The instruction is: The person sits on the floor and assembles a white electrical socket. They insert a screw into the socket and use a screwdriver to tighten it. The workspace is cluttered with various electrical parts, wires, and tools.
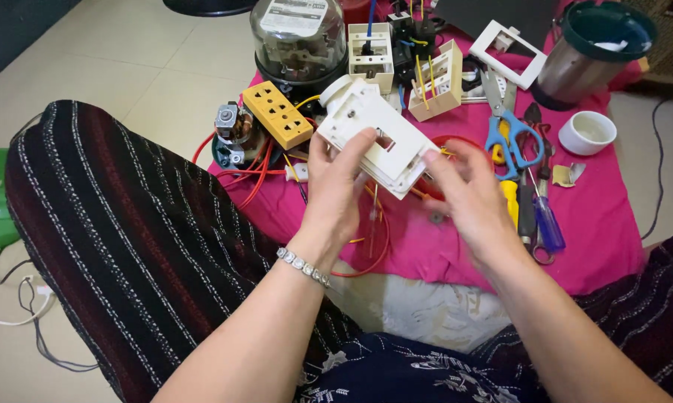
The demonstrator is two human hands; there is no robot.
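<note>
Both hands, left (336, 186) and right (467, 194), grasp a white switch plate (377, 138) above the pink cloth (598, 209). Around it lie a yellow socket (278, 113), red wires (251, 175), blue scissors (509, 138), screwdrivers (547, 220), a glass meter (298, 37) and a white cup (587, 132).

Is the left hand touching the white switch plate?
Touching. The head view shows the left hand with its fingers wrapped over the white switch plate's near edge, thumb on its face.
</note>
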